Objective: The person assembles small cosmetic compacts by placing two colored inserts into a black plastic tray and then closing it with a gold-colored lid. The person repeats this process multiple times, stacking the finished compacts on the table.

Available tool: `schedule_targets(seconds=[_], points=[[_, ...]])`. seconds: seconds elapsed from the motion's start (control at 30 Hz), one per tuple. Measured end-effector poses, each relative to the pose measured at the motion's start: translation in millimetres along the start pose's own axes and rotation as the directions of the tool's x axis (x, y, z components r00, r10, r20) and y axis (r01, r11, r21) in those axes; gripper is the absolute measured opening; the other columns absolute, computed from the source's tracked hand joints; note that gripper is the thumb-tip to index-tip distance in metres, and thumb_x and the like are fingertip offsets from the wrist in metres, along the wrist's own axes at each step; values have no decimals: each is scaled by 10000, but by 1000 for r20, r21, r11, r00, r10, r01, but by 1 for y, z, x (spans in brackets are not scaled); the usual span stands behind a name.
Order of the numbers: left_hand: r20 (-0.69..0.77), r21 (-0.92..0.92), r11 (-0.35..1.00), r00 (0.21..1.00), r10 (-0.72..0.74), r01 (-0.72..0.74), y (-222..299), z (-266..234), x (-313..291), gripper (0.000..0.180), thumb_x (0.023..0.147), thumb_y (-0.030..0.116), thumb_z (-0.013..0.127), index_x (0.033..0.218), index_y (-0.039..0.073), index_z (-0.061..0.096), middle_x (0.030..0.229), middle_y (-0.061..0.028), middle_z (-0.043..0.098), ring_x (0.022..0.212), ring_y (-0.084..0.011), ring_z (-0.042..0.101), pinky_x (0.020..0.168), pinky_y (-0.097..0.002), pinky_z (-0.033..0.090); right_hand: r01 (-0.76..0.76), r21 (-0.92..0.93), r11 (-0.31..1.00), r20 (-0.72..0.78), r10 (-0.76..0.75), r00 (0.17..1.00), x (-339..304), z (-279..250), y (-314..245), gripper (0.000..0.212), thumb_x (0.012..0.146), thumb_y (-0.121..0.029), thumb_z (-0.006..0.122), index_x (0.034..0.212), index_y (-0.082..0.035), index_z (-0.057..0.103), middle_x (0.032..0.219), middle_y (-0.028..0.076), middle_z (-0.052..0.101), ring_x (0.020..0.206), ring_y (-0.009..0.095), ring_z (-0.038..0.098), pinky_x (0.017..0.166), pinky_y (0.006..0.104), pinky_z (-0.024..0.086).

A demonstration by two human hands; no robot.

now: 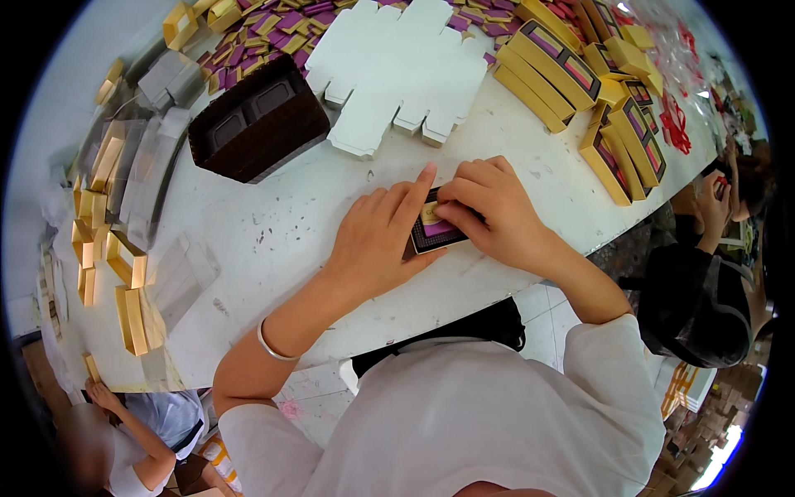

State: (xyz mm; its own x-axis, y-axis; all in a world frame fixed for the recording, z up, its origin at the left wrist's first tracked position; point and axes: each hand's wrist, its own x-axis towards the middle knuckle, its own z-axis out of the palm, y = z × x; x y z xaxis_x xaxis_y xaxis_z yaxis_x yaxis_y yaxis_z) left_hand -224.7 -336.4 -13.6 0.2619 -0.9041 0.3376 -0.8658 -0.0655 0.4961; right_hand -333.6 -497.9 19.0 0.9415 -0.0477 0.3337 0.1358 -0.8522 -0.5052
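Note:
A small black tray with a dotted pattern lies on the white table in front of me. My left hand holds it from the left, thumb along the near edge and fingers along the far side, the index finger stretched out. A small purple and gold piece sits inside the tray. From the right, my right hand pinches at this piece with thumb and index finger, partly covering it and the tray's right end.
Beyond my hands lie stacked white cut-out cards, dark brown trays and a purple and gold heap. Gold boxes stand right; gold frames and clear sleeves lie left. Other people sit at both sides.

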Motion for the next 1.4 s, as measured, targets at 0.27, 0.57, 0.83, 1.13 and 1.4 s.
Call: schedule_targets(seconds=[0.27, 0.57, 0.83, 1.13, 1.4], points=[[46, 7, 1000, 999, 8, -8, 1, -2, 2, 941, 660, 343, 777, 1400, 22, 291, 1034, -130, 544, 887, -302, 540, 764, -391, 438, -16, -5, 1000, 85, 16, 996, -1, 2, -3, 170, 714, -55, 676, 786, -155, 560, 712, -13, 485, 720, 181, 482, 715, 344, 309], [59, 2, 998, 996, -63, 63, -3, -3, -4, 981, 649, 355, 786, 1388, -28, 268, 1087, -156, 550, 944, -313, 542, 786, -403, 434, -69, -63, 996, -298, 47, 953, 64, -116, 17, 145, 771, -3, 632, 911, -33, 615, 861, 47, 615, 775, 158, 575, 730, 298, 432], [29, -91, 996, 999, 14, -11, -8, -7, 7, 738, 684, 347, 756, 1270, 12, 458, 1028, -127, 564, 858, -265, 570, 714, -359, 449, -177, -594, 785, 41, 248, 968, 169, -160, 270, 232, 753, -216, 663, 907, -43, 668, 884, 152, 660, 860, 317, 628, 725, 383, 495], [104, -181, 973, 987, -122, 140, -7, -14, 12, 708, 640, 262, 808, 1228, 27, 490, 1017, -112, 558, 818, -252, 578, 687, -337, 473, -317, -763, 564, 60, 550, 833, 216, -124, 318, 333, 656, -196, 736, 906, -4, 629, 913, 190, 642, 886, 335, 620, 714, 410, 499], [51, -174, 976, 991, -127, 134, -8, -14, 10, 733, 645, 294, 800, 1246, 22, 480, 1016, -112, 555, 802, -248, 579, 660, -335, 480, -310, 65, 949, 133, 299, 945, 185, -174, 162, 374, 775, -12, 650, 1142, -11, 575, 947, 23, 597, 895, 138, 581, 806, 256, 467]])
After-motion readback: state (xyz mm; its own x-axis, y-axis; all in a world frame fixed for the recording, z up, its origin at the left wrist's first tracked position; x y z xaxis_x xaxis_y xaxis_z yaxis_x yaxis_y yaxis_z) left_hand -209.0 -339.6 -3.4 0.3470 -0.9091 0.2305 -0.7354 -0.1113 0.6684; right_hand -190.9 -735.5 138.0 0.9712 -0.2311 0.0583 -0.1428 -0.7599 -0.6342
